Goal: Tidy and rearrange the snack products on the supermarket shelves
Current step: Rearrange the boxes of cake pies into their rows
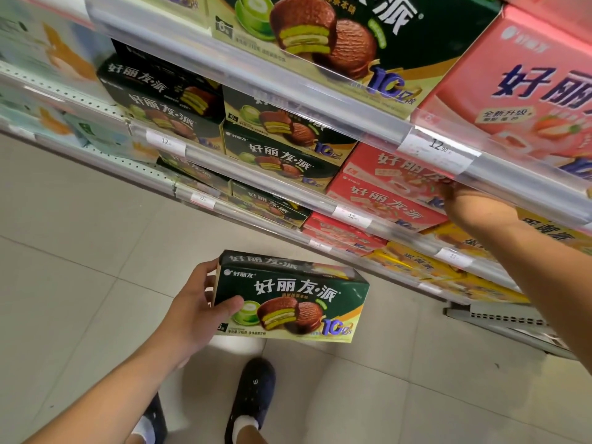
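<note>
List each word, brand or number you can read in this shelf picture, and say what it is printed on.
"好丽友·派": front of the green box held in the left hand.
"10亿": lower corner of the same box.
"好丽友·派": red boxes that the right hand reaches to.
"12.90": price tag on the upper shelf rail.
"全新升级": pink box on the upper shelf.
Smaller print on the boxes and the lower price tags: too blurred to read.

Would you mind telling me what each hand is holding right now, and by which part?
The left hand grips the green pie box by its left end. The right hand reaches among the red boxes under the shelf rail; its fingers are hidden, so any hold cannot be told.
</note>
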Demonstrator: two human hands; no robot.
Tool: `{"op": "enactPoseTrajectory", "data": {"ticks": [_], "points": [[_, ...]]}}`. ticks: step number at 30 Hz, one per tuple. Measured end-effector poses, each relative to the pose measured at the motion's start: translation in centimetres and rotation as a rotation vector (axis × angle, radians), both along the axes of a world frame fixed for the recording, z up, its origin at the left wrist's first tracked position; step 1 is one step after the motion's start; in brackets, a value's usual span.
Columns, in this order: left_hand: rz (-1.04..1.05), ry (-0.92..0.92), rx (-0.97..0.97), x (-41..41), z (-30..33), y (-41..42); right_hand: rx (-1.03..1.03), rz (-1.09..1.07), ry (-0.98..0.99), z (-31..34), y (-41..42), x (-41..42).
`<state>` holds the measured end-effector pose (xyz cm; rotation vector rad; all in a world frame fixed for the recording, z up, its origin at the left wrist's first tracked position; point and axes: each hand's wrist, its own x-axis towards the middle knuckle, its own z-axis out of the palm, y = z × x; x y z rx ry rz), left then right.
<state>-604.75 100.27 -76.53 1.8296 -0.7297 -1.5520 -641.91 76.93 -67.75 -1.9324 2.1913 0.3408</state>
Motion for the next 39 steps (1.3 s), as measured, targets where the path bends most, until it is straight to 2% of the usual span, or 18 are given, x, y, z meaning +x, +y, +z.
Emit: {"op": "enactPoseTrajectory", "data": {"ticks": [2,3,5,6,10,14,18,25,29,33,36,39], "points": [[0.009,-0.008,-0.014,0.1,0.4,0.1,-0.018,0.054,0.14,0.5,0.9,1.1],[0.021,-0.001,-0.019,0.2,0.8,0.0,-0.092,0.097,0.176,0.5,1.9,1.8],[0.035,0.01,-0.037,0.6,1.7,-0.2,-0.257,0.239,0.1,0.1,5.0,3.5],[0.034,0.006,-0.042,1.0,2.1,-0.2,-0.257,0.338,0.025,-0.3,6.9,4.8],[0.019,-0.017,-0.053,3.5,3.9,0.0,0.157,0.577,-0.371,-0.6,12.5,11.0],[-0.042,-0.016,-0.099,7.8,5.4,0.8,0.294,0.762,-0.449,-0.2,13.6,18.5],[-0.053,-0.058,-0.088,12.6,5.7,1.4,0.4,0.75,-0.444,0.2,13.6,25.0],[-0.06,-0.055,-0.134,22.9,5.0,-0.6,0.397,0.62,-0.384,1.5,11.9,35.9],[-0.106,-0.112,-0.33,27.8,6.2,-4.4,0.18,0.591,-0.366,1.9,10.0,41.3],[-0.162,-0.348,-0.523,30.0,7.1,-9.7,-0.092,0.569,-0.363,2.0,7.0,45.0],[-0.124,-0.421,-0.548,30.5,7.4,-13.3,-0.316,0.568,-0.283,1.5,4.8,46.3],[-0.132,-0.446,-0.527,30.5,7.0,-16.6,-0.433,0.549,-0.203,0.3,2.7,46.9]]}}
